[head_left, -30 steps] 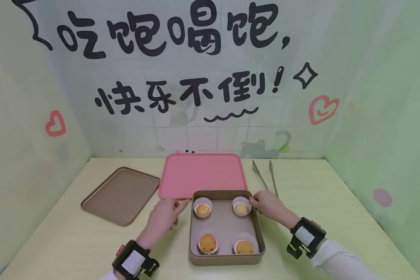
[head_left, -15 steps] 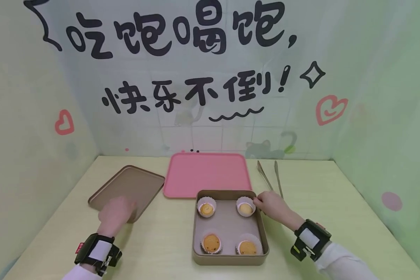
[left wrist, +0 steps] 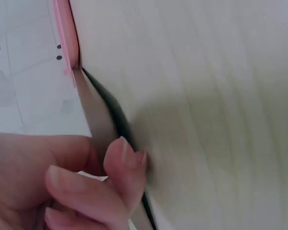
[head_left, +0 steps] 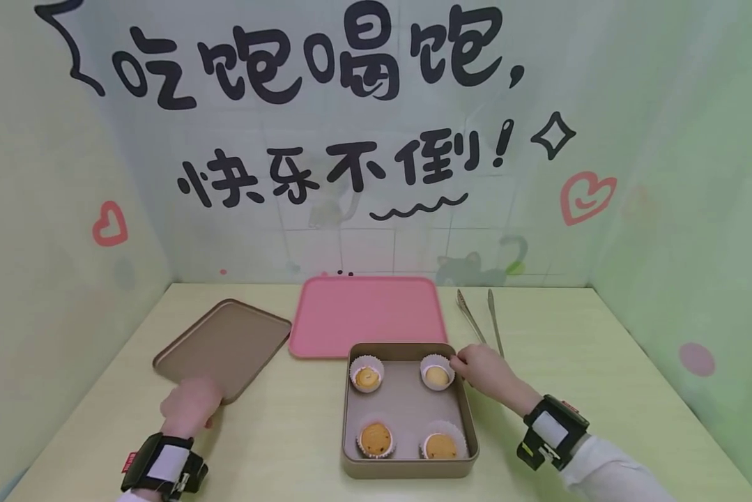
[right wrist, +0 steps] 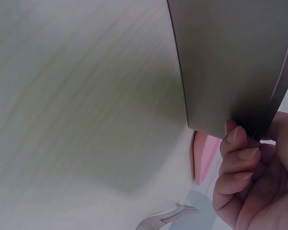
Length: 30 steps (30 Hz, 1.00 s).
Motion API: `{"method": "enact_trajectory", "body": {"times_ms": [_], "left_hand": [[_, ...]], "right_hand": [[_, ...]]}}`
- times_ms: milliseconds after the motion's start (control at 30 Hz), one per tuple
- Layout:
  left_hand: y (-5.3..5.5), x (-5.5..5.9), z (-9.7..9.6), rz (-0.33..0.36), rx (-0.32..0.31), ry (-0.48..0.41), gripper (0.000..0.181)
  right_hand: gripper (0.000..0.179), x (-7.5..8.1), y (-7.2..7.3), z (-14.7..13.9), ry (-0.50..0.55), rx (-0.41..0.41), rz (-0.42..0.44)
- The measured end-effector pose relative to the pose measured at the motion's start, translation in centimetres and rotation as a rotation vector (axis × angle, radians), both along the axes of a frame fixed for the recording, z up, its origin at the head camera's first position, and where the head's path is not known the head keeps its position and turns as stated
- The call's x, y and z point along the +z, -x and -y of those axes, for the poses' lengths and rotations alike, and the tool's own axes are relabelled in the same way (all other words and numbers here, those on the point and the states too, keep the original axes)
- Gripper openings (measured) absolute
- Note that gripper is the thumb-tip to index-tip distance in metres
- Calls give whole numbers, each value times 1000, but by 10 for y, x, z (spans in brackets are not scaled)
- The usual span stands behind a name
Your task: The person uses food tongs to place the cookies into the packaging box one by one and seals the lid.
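At the left lies a shallow brown baking tray [head_left: 225, 348]. My left hand [head_left: 190, 404] is at its near corner; in the left wrist view the thumb and curled fingers [left wrist: 125, 163] pinch its edge. In front of me stands a deeper square brown tin [head_left: 407, 468], with a small pastry in a paper cup near each corner. At the front are brown round cookies [head_left: 376, 439]; at the back are paler pastries [head_left: 437, 375]. My right hand [head_left: 485, 369] grips the tin's rim at its far right corner, its curled fingers [right wrist: 235, 163] against the outer wall.
A pink rectangular tray [head_left: 369, 314] lies behind the tin, near the back wall. To its right are two slim metal utensil arms [head_left: 495, 321], perhaps tongs, partly hidden by my right hand. Walls [head_left: 677, 244] enclose the table at the back and sides.
My left hand has left the tin's left side, moved left to the brown baking tray and then down to its near corner, taking hold of the edge. The right hand stays on the tin.
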State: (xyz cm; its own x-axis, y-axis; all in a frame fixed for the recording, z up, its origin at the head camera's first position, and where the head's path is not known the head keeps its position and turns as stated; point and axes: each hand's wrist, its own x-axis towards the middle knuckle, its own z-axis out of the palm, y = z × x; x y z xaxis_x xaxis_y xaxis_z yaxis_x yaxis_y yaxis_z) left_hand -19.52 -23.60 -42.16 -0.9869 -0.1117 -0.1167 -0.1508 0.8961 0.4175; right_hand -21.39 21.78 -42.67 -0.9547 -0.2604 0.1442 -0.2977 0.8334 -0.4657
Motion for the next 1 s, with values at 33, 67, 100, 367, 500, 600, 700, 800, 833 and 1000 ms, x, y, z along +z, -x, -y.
{"method": "enact_trajectory", "body": {"times_ms": [33,67,100,367,500,600,700,800,833,1000], "left_hand": [[0,0,3,-9,13,-11,25],[1,0,6,-16,33,-27,26],[2,1,11,-22,53,-31,26],[10,8,42,-52,210,-42,35],[8,11,42,-139,203,-43,35],[8,16,31,-220,153,-46,35],[10,24,9,-299,82,-55,34],[13,32,-18,-338,25,-88,32],[13,34,-28,-346,6,-99,31],[17,44,-76,-349,-83,-150,28]], "right_hand": [[38,0,0,0,-1,-3,0],[38,0,0,0,-4,-4,0],[38,0,0,0,-5,-5,1],[38,-2,0,-1,-23,-6,-11],[38,-3,0,-2,-24,-3,-19],[38,-3,0,-2,-24,0,-21],[38,-3,0,-1,-26,5,-27],[38,-3,0,0,-20,10,-27],[38,-3,0,0,-20,12,-28],[38,-3,1,0,-16,24,-40]]}}
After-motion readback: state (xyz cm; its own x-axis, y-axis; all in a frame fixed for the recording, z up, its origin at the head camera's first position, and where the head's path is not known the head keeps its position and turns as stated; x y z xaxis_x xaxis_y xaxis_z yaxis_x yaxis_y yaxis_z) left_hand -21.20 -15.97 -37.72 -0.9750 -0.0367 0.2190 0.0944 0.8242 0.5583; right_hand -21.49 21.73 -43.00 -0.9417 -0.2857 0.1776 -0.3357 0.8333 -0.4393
